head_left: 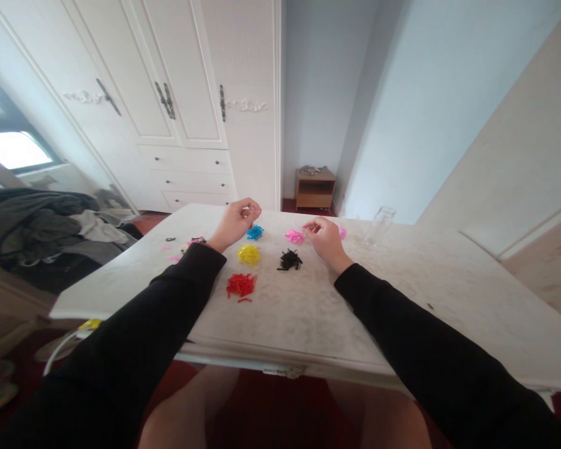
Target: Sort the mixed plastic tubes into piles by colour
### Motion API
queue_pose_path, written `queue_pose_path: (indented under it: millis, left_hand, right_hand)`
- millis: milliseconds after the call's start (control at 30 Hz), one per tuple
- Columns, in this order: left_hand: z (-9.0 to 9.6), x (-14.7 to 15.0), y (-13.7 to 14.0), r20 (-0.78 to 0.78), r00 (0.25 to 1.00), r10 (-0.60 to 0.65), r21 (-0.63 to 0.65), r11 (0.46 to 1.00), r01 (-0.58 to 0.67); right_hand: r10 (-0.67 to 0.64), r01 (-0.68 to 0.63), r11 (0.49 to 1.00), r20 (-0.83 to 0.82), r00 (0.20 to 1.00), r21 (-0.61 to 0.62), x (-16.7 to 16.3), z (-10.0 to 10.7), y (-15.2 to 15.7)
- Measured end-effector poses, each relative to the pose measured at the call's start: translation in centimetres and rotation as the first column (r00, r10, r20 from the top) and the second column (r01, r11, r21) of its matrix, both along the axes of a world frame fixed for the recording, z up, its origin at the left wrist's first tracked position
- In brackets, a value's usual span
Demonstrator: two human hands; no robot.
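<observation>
My left hand (237,223) hovers by the blue pile of small elastic bands (255,232), its thumb and fingertips pinched together. Whatever sits in that pinch is too small to make out. Close to the pink pile (294,236), my right hand (326,240) has its fingers drawn together; a faint pink bit shows near the tips, but I cannot tell if it is held. Nearer to me lie a yellow pile (249,254), a black pile (290,260) and a red pile (241,285). Another pink patch (342,232) shows partly behind my right hand.
A clear glass jar (381,226) stands on the white table (303,318), right of my hands. Mixed coloured bands (195,242) lie partly hidden beyond my left wrist, with a loose black band (170,239) farther left. Dark clothes (51,231) are heaped past the table's left side.
</observation>
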State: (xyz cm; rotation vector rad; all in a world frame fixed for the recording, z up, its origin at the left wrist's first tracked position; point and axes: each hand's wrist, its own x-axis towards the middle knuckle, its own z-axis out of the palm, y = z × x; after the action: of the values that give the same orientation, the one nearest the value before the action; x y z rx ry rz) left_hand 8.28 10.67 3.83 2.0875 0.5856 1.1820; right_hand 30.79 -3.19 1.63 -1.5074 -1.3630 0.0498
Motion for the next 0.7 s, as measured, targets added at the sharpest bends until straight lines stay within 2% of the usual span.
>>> queue_pose_path:
  millis: [400,533,633,700]
  left_hand:
    - [-0.4,-0.2,0.6,-0.025,0.999,0.021,-0.007,1.000,-0.021]
    - [-1.1,-0.2,0.6,-0.003,0.999,0.041,-0.006,0.999,-0.041]
    - [-1.5,0.1,0.0,0.016,0.993,0.113,-0.017,0.993,-0.113]
    - [-0.9,0.0,-0.3,0.054,0.982,0.181,-0.044,0.983,-0.179]
  right_hand:
    - [-0.016,0.010,0.988,-0.033,0.999,-0.156,0.6,-0.7,0.6]
    - [0.009,-0.013,0.982,-0.026,1.000,-0.189,0.6,-0.9,0.7]
    - [0.008,-0.016,0.984,-0.048,0.999,-0.178,0.6,-1.0,0.7]
    - [0.010,-0.018,0.987,-0.051,0.999,-0.161,0.8,-1.1,0.7]
